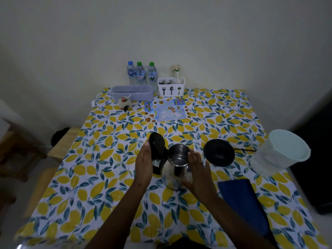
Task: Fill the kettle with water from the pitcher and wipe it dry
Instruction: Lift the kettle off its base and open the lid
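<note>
One table [100, 191] fills the view, covered in a lemon-and-leaf cloth, and both hands work near its middle. To the right of the right hand, at the table's edge, stands one large clear pitcher [280, 155] with a pale green lid on. Below it, just right of the right forearm, lies one folded dark blue cloth [239, 196], its long side running away from the person.

Between the hands stands one steel kettle [177, 169], upright, its long axis vertical and its open mouth facing up. Its black lid [158, 143] is hinged back and tilts up toward the left hand, with the black handle on that same side. The left hand [143, 162] is flat and open, fingers together, its fingertips against the raised lid. The right hand [196, 169] is open too, its palm and spread fingers laid on the kettle's right flank without closing round it.

Just beyond the right hand sits one round black kettle base [219, 152], apart from the kettle, its cord running right. Far ahead of the hands lie one printed menu [167, 111], one grey oblong basket [132, 92], one white cutlery caddy [171, 87], three water bottles [141, 73] in a row against the wall, and one small pot [124, 102].
</note>
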Demonstrator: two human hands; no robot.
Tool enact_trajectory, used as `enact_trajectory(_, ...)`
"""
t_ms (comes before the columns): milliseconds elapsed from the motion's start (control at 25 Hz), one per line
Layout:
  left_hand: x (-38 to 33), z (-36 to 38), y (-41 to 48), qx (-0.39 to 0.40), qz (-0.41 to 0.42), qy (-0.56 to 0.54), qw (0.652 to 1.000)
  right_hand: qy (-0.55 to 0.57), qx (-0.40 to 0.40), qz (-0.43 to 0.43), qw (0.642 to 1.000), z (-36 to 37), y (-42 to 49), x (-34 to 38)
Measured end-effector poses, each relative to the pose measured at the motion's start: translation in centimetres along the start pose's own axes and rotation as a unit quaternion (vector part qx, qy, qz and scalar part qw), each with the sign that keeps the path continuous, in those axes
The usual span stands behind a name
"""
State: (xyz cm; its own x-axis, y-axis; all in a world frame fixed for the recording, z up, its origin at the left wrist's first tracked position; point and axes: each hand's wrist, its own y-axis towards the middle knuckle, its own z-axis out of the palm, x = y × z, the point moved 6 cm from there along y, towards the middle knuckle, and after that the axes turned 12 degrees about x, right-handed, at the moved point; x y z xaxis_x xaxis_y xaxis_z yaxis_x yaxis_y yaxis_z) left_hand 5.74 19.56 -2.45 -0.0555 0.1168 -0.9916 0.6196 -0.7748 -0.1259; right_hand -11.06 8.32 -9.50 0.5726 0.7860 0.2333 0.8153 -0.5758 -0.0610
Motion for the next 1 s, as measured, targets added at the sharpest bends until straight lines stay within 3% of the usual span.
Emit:
enact_trajectory(120, -0.3, -0.9, -0.2, -0.021, 0.004, 0.087, 0.996, 0.0, -0.001, 0.006, 1.0, 0.0, 0.0, 0.2)
enact_trajectory(240, -0.7, -1.6, -0.3, -0.045, 0.059, 0.204, 0.976, 0.004, 0.001, 0.024, 1.0, 0.1, 0.1, 0.2)
enact_trajectory(400, -1.5, -0.5, -0.2, -0.039, 0.165, 0.473, 0.865, 0.063, -0.017, 0.039, 0.997, -0.5, -0.2, 0.3)
enact_trajectory(640, -1.5, 6.8, -0.5, 0.112, 0.259, 0.48, 0.83, 0.128, -0.084, 0.081, 0.985, -2.0, -4.5, -3.0)
enact_trajectory(1000, 0.6, 25.9, 0.5, 0.309, 0.295, 0.475, 0.77, 0.154, -0.163, 0.245, 0.943, -4.3, -12.5, -18.1)
